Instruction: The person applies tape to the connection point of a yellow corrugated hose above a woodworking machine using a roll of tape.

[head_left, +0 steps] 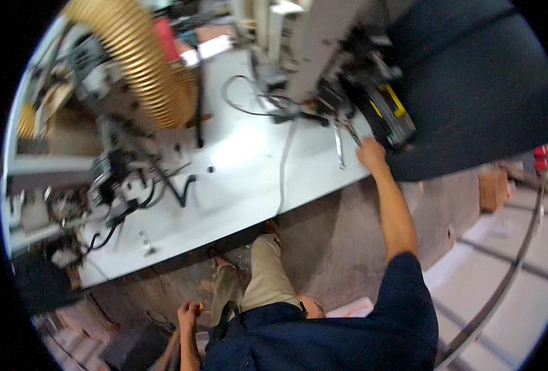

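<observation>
My right hand (371, 154) reaches to the right part of the white table (243, 191), fingers closed on the end of a slim metal hand tool (352, 131). Blur hides what kind of tool it is. Just left of that hand lies a silver wrench (339, 148). A black case with yellow strips (390, 111) sits just beyond the hand, beside a cluster of dark tools (332, 102). Low at my left side, away from the table, my left hand (189, 315) is closed around a small thing with an orange end (201, 307), mostly hidden by the fingers.
A ribbed yellow hose (134, 62) hangs over the table's far left. Machine parts with black cables (116, 204) crowd the left end. A thin cable (284, 161) runs over the front edge. A dark panel (472, 93) stands at right; a cardboard box (493, 190) lies beyond.
</observation>
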The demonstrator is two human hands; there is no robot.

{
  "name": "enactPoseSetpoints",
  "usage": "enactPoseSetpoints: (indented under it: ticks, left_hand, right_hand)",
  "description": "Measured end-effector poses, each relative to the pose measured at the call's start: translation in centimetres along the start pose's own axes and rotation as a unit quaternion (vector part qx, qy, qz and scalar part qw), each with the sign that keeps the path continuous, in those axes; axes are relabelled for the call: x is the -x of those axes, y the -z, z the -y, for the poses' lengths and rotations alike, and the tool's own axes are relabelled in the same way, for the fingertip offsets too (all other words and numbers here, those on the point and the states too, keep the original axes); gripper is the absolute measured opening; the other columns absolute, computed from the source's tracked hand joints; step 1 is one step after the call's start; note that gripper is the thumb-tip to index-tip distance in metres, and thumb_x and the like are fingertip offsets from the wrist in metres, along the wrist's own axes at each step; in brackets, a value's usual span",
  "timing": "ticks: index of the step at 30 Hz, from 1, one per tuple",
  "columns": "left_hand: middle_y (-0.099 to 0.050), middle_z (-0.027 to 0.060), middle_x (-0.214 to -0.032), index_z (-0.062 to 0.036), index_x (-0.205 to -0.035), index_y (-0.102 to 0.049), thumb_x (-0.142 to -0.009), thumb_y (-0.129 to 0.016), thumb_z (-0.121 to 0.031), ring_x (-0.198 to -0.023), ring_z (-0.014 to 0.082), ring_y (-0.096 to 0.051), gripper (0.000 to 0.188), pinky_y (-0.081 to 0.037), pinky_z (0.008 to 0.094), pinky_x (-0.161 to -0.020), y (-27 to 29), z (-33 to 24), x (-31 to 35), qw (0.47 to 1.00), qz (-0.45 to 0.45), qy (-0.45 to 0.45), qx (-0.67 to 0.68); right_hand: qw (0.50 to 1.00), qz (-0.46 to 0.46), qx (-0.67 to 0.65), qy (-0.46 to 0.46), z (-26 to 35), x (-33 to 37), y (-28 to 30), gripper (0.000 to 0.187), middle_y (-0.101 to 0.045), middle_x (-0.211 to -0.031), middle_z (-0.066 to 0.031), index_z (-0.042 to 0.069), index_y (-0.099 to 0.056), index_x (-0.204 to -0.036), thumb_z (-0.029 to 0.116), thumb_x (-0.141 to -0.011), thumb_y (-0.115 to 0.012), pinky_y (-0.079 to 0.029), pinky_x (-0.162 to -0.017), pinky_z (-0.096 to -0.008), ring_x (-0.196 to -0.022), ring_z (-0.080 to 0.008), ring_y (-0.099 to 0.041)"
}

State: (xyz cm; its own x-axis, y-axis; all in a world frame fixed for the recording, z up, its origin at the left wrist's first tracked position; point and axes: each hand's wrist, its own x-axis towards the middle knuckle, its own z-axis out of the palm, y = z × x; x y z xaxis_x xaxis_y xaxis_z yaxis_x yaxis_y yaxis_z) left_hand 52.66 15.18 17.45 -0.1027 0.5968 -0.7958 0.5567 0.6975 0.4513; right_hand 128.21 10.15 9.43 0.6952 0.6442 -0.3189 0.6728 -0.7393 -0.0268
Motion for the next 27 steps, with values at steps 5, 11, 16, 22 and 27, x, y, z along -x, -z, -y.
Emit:
enactPoseSetpoints:
  ticks: [5, 11, 16, 22, 27]
  left_hand:
    - [-0.069, 0.0099, -0.096, -0.0011, -0.109, -0.066, -0.091, -0.056, -0.025, -0.086, 0.0183, -0.065, 0.031, -0.052, 0.032, -0.077, -4.2, -8.9, 0.5, 0.987, 0.048, -0.149, -0.047]
    - [-0.065, 0.012, -0.116, -0.0027, -0.125, -0.056, -0.097, -0.049, -0.031, -0.107, 0.0215, -0.061, 0.04, -0.045, 0.0324, -0.094, -7.1, -17.2, 4.6, 0.913, 0.142, -0.38, -0.038]
    - [-0.067, 0.0053, -0.098, 0.0022, -0.127, -0.05, -0.099, -0.046, -0.016, -0.089, 0.0092, -0.058, 0.034, -0.047, 0.0253, -0.082, 1.7, -20.6, 6.0, 0.872, 0.062, -0.377, 0.307]
    - [-0.06, 0.0009, -0.08, -0.0021, -0.124, -0.054, -0.099, -0.046, -0.015, -0.07, 0.007, -0.052, 0.029, -0.046, 0.0225, -0.066, 22.4, -25.0, 3.7, 0.82, -0.046, -0.484, 0.304]
    - [-0.055, 0.0002, -0.074, -0.0001, -0.13, -0.048, -0.099, -0.045, -0.013, -0.059, 0.0049, -0.046, 0.034, -0.042, 0.0189, -0.054, 35.7, -28.8, 4.3, 0.779, -0.108, -0.546, 0.29]
  right_hand:
    - [0.966, -0.127, -0.221, 0.046, 5.0, 12.9, -3.1, 0.029, -0.062, -0.072, -0.0205, -0.001, -0.063, -0.085, 0.028, -0.083, -0.061, -0.048, -0.065, -0.0471, -0.069, -0.0397, -0.06]
    - [0.864, 0.037, -0.402, 0.3, 28.1, 30.0, 6.7, 0.011, -0.061, -0.07, -0.0072, 0.002, -0.06, -0.079, 0.008, -0.076, -0.068, -0.046, -0.054, -0.0275, -0.059, -0.0135, -0.057]
    - [0.776, 0.029, -0.346, 0.527, 43.9, 34.3, 11.8, 0.012, -0.06, -0.076, -0.0126, 0.005, -0.059, -0.081, 0.01, -0.076, -0.069, -0.048, -0.055, -0.034, -0.061, -0.0259, -0.059]
    - [0.651, -0.058, -0.426, 0.626, 66.2, 31.0, 23.2, 0.016, -0.059, -0.076, -0.0106, 0.001, -0.061, -0.083, 0.013, -0.079, -0.07, -0.047, -0.062, -0.0308, -0.067, -0.0207, -0.058]
    - [0.652, -0.199, -0.515, 0.52, 83.3, 28.1, 40.4, 0.026, -0.063, -0.087, -0.0052, -0.005, -0.061, -0.097, 0.018, -0.091, -0.054, -0.046, -0.069, -0.0258, -0.076, -0.0109, -0.057]
